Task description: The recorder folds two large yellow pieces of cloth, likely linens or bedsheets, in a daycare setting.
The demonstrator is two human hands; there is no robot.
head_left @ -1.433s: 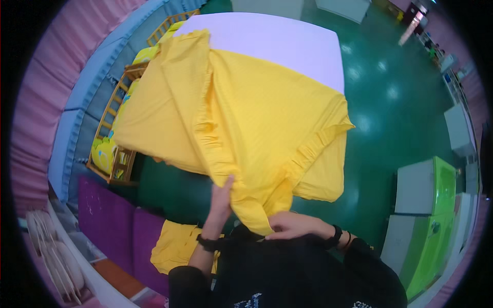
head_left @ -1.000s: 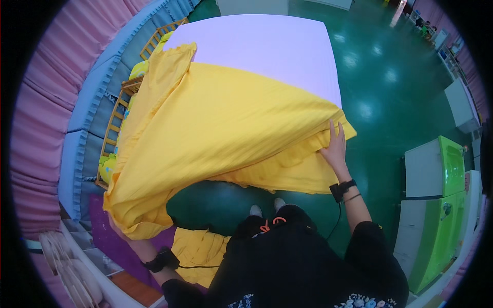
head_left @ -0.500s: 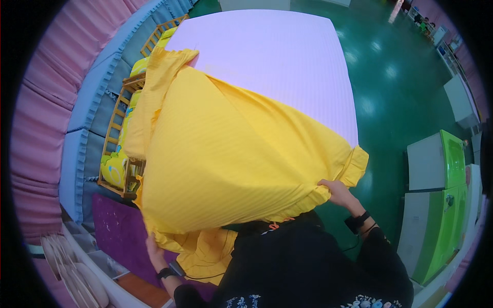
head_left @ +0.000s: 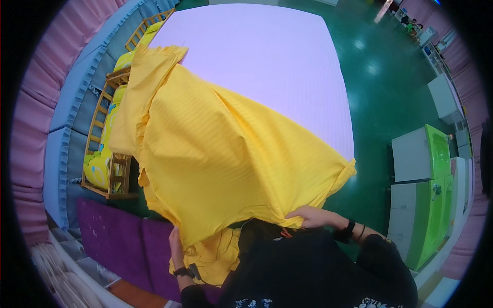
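Observation:
A yellow sheet (head_left: 205, 149) with gathered edges lies slantwise over the near left part of a large bed-sized mattress (head_left: 262, 56) with a pale lilac ribbed surface. My right hand (head_left: 310, 216) is closed round the sheet's near edge, pulling a taut fold up toward the middle. At the lower left my left hand (head_left: 176, 245) grips the same sheet by its edge, the fingertips partly hidden behind the cloth. More yellow cloth hangs bunched between my left arm and my body. The far left end of the sheet droops over the mattress side.
Wooden cots (head_left: 100, 123) with yellow-green patterned bedding stand along the left, before blue padded panels (head_left: 59, 154) and a pink curtain (head_left: 33, 128). A purple mat (head_left: 113, 241) lies at lower left. Green-topped sink cabinets (head_left: 411, 200) stand on the green floor (head_left: 375, 102) at right.
Both hands have moved inward, closer together, and the right one also lower. The sheet's near edge has drawn in, with a deeper fold running to my right hand. The view has shifted slightly.

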